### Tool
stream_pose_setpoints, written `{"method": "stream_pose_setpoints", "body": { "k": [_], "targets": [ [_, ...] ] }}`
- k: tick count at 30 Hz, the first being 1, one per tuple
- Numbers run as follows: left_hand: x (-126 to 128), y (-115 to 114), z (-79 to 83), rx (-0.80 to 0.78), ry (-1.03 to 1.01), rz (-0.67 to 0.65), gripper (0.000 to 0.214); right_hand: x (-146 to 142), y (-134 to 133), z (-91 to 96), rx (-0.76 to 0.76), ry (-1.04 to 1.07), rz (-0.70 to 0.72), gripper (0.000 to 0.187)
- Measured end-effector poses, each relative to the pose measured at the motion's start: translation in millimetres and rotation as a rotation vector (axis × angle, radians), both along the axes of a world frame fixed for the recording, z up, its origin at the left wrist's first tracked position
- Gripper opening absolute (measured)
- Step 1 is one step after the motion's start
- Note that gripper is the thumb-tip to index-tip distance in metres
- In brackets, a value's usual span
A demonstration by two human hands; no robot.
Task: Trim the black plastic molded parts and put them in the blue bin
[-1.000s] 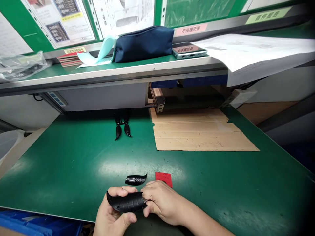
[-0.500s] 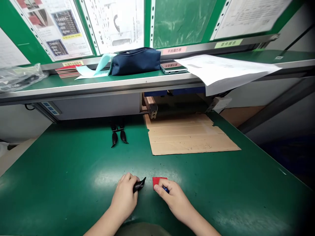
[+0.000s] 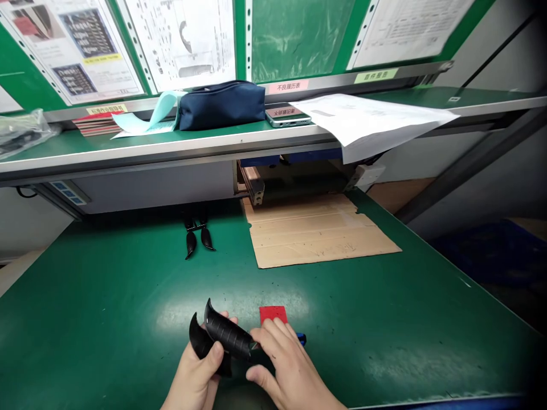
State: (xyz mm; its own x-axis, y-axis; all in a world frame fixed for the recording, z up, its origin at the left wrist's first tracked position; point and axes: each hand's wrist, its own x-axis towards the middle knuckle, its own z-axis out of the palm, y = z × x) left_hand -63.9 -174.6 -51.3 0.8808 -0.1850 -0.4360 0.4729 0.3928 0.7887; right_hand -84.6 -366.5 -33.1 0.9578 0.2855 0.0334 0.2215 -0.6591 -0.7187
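Note:
My left hand point(image 3: 199, 364), palm up, is closed around two black curved handle-shaped pieces. The front black piece point(image 3: 228, 336) has ribbed lines and a hooked tip; the other black piece point(image 3: 199, 337) lies beside it, partly covered by my thumb. My right hand point(image 3: 284, 361) is at the front piece's lower right end, its fingertips by that end and its thumb held apart. Behind the right hand shows the end of a blue object point(image 3: 301, 339); most of it is hidden, and whether it touches the hand is unclear. A red square point(image 3: 272, 313) lies just beyond the fingers.
Several similar black pieces point(image 3: 197, 239) lie farther back on the green table point(image 3: 128, 296). A cardboard sheet point(image 3: 320, 233) is at back right. The shelf above holds a navy pouch point(image 3: 222, 106), a phone point(image 3: 287, 114) and white paper point(image 3: 367, 119).
My left hand has turned palm up, bringing two black pieces into view. My right hand has moved left to their end, away from the red square. The view has shifted slightly.

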Motion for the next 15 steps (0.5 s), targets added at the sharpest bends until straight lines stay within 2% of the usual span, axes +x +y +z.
{"method": "stream_pose_setpoints", "body": {
  "k": [2, 7, 15],
  "targets": [
    [-9.6, 1.3, 6.1, -0.171, 0.086, 0.097, 0.048, 0.8, 3.3, 1.5, -0.025, -0.052, 0.020, 0.049],
    [-17.5, 2.0, 15.6, -0.119, 0.045, 0.181, 0.051, 5.2, 4.6, 5.8, -0.087, -0.131, 0.044, 0.058],
    [-25.4, -1.1, 21.7, -0.069, 0.017, 0.247, 0.049, 10.0, 6.1, 9.0, -0.250, -0.141, 0.087, 0.028]
  ]
}}
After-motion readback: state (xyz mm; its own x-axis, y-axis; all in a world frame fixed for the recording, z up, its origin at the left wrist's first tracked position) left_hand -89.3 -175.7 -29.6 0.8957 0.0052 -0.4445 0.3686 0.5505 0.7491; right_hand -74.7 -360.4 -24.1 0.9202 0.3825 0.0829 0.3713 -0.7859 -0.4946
